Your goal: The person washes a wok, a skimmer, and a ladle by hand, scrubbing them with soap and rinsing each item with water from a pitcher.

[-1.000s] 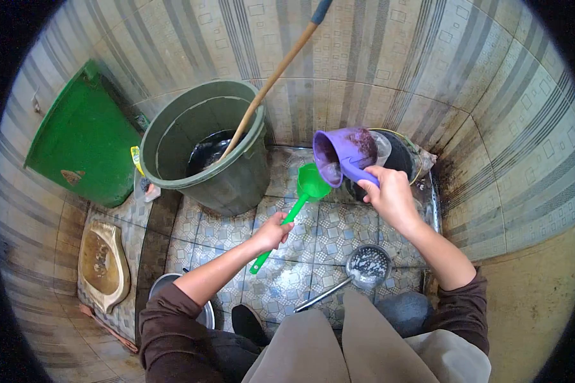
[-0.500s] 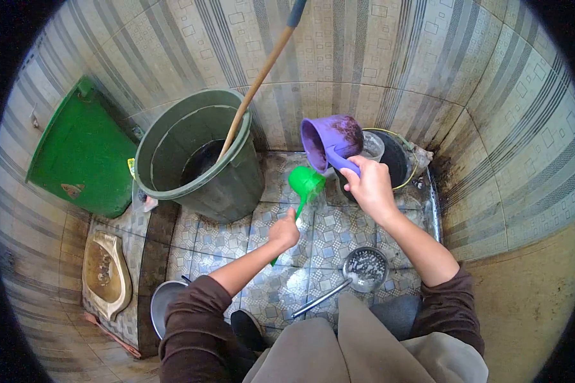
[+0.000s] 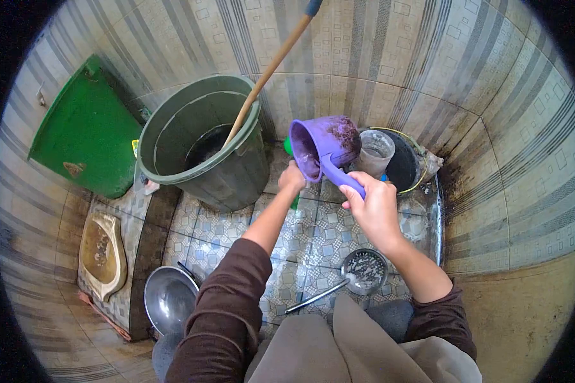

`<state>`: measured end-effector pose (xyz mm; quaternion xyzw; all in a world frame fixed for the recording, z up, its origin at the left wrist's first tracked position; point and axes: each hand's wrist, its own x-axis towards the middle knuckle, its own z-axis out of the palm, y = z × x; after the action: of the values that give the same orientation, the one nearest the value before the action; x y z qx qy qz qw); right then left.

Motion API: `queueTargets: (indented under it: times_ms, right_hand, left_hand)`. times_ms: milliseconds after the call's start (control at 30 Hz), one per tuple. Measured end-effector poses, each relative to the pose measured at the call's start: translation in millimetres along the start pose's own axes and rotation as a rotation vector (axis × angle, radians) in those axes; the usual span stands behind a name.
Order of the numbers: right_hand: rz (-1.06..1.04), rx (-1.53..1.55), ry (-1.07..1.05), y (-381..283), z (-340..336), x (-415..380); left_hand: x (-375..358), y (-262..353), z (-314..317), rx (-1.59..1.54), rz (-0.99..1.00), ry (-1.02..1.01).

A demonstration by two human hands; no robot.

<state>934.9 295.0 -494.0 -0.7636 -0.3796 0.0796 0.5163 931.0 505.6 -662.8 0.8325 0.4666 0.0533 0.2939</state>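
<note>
My right hand point(image 3: 372, 201) is closed round the handle of a purple water dipper point(image 3: 338, 140), tilted with its mouth toward the left; dark stains mark its base. Some water shows inside. My left hand point(image 3: 291, 179) is closed on a green ladle point(image 3: 294, 202), just left of and below the dipper's mouth. Most of the ladle's bowl is hidden behind the dipper and hand. On the wet floor below lies a saucepan point(image 3: 364, 271) with suds in it. A metal bowl point(image 3: 170, 300) rests by my left forearm.
A large dark green bin point(image 3: 236, 182) holds dark water and a wooden pole point(image 3: 271, 67). A bright green tub point(image 3: 89, 134) leans at the left wall. Behind my right hand stand a black bucket point(image 3: 404, 167) and a clear cup point(image 3: 376, 152). A squat toilet point(image 3: 120, 265) occupies the left ledge.
My left hand has moved up and forward with the green ladle, which is now largely behind the dipper. The dipper has shifted slightly left, and the view has turned a little.
</note>
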Motion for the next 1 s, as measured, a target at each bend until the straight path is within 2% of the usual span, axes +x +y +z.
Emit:
queueTargets:
  times_ms: [33, 100, 133, 167, 233, 267, 367, 400, 433, 500, 533, 567, 633, 667, 700, 767, 800, 867, 900, 967, 1000]
  right_hand:
    - [0.018, 0.028, -0.01, -1, -1, -3]
    - [0.017, 0.032, -0.018, -2, -2, -6]
    - [0.044, 0.086, 0.002, -3, -4, -6]
    - [0.071, 0.139, 0.024, -3, -6, -6]
    - [0.106, 0.172, 0.047, -2, -13, -4]
    - [0.139, 0.205, 0.068, -1, -15, -3]
    - [0.134, 0.252, 0.11, 3, -21, 0]
    - [0.126, 0.232, 0.123, 3, -23, 1]
    - [0.13, 0.231, 0.123, 4, -24, 2]
    - [0.117, 0.233, 0.15, 7, -27, 3]
    - [0.121, 0.235, 0.158, 9, -28, 4]
    - [0.123, 0.24, 0.154, 9, -30, 5]
    - [0.164, 0.267, 0.166, 6, -33, 6]
    - [0.162, 0.268, 0.17, 6, -34, 6]
    - [0.163, 0.271, 0.163, 5, -34, 6]
    - [0.175, 0.281, 0.171, 5, -35, 7]
    - [0.181, 0.308, 0.161, 5, -35, 7]
    - [0.203, 0.377, 0.134, 5, -38, 8]
    - [0.21, 0.415, 0.118, 6, -38, 9]
    - [0.212, 0.406, 0.045, 3, -41, 7]
    - [0.237, 0.383, 0.027, -1, -43, 6]
  left_hand:
    - [13, -3, 0, 0.001, -0.007, -0.001]
    - [47, -18, 5, 0.013, 0.337, -0.472]
    - [76, -39, 36, -0.172, 0.134, -0.449]
    - [57, -27, 23, -0.171, 0.134, -0.45]
    - [-3, 13, -21, -1.117, -0.384, -0.545]
    - [1, 5, -24, -1.117, -0.461, -0.707]
    - [-9, -12, -20, -1.092, -0.554, -0.661]
    - [-18, -15, -18, -1.047, -0.484, -0.563]
    - [-27, -19, -17, -1.045, -0.487, -0.567]
    - [-48, -21, -32, -0.798, -0.296, -0.484]
    - [-36, -43, -27, -0.586, -0.142, -0.611]
    - [-36, -58, -24, -0.583, -0.148, -0.608]
    - [-50, -85, -17, -0.046, 0.346, -0.209]
    - [-80, -59, -46, 0.156, 0.231, -0.284]
    - [-95, -61, -54, 0.156, 0.224, -0.282]
    - [-119, -70, -64, 0.351, 0.39, -0.172]
    - [-129, -67, -77, 0.353, 0.381, -0.172]
    - [-149, -69, -100, 0.583, 0.359, -0.272]
    - [-154, -81, -106, 0.58, 0.333, -0.274]
    - [-169, -119, -123, 0.538, 0.43, -0.26]
    - [-179, -139, -132, 0.505, 0.391, -0.273]
